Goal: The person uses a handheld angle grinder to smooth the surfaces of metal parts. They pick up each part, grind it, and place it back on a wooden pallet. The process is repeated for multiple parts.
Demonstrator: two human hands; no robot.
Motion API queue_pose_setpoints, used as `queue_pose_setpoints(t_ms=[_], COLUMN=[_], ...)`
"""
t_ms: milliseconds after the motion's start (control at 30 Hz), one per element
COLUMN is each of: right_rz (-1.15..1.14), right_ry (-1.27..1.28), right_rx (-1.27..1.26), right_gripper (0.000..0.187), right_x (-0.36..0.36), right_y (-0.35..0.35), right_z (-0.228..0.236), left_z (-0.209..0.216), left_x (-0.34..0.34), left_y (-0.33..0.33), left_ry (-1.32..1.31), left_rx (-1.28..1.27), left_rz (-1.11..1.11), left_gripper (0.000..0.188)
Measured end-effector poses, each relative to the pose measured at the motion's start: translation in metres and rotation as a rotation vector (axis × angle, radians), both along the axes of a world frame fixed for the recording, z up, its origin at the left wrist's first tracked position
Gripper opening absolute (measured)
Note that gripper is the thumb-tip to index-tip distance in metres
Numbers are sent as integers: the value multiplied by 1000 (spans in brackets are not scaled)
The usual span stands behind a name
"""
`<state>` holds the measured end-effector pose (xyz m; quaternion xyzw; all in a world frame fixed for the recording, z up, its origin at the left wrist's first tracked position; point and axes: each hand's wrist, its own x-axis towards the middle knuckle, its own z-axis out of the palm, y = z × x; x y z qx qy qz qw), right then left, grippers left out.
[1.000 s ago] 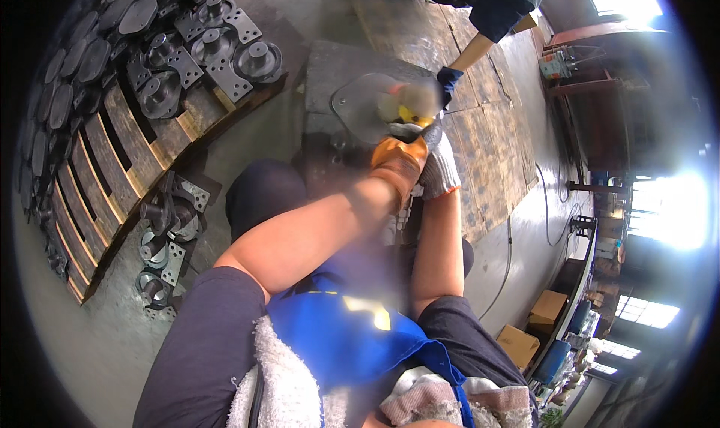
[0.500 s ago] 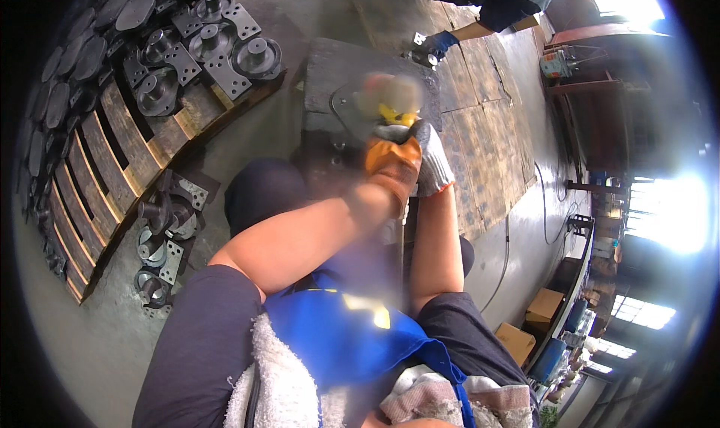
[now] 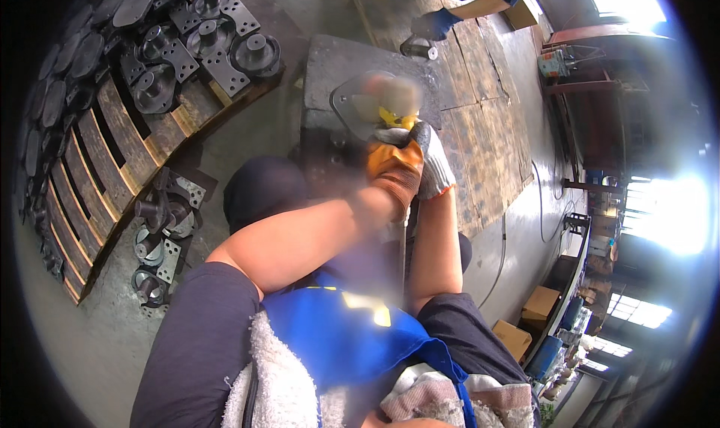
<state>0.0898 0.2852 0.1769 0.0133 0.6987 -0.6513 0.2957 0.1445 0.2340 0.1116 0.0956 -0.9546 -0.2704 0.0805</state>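
Observation:
My left hand, in an orange and brown work glove, wraps round the rear of a hand-held grinder with yellow on its body. Pressed close beside it, my right hand, in a white knit glove with a dark coated palm, is closed on the same tool. The grinder's front end is smeared and hazy. It stands over a flat dark metal plate with a rounded outline, which lies on a dark block-like worktop. A hose or cord runs from my hands down toward my lap.
At left a wooden pallet carries several metal castings; more castings lie on the floor. Beyond the worktop, a co-worker's dark-gloved hand hovers by a metal part on wooden boards. Cardboard boxes stand at right.
My hands and the grinder stay in nearly the same place. The co-worker's gloved hand has shifted farther away, and the metal part by it looks turned.

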Motion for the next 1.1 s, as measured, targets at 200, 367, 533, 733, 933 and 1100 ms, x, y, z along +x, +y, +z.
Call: queue_pose_setpoints(t_ms=[200,367,533,733,933,1100], right_rz=[-46,6,144,81,-172,-61], right_ry=[170,241,-5,-118,-233,-94], right_rx=[237,285,169,-42,36,45], right_gripper=[30,30,27,24,22,22], right_x=[29,38,14,25,55,63], right_y=[5,-5,-31,-14,16,9], right_z=[24,36,24,14,10,22], left_z=[34,50,-11,73,3,-51], left_x=[2,4,17,52,37,45], left_y=[7,-8,-7,-25,52,95], left_ry=[-120,-196,1,-164,-321,46], left_rx=[427,288,-362,242,621,-473], left_rz=[68,-141,-245,-52,417,455], left_gripper=[17,23,22,30,21,17])
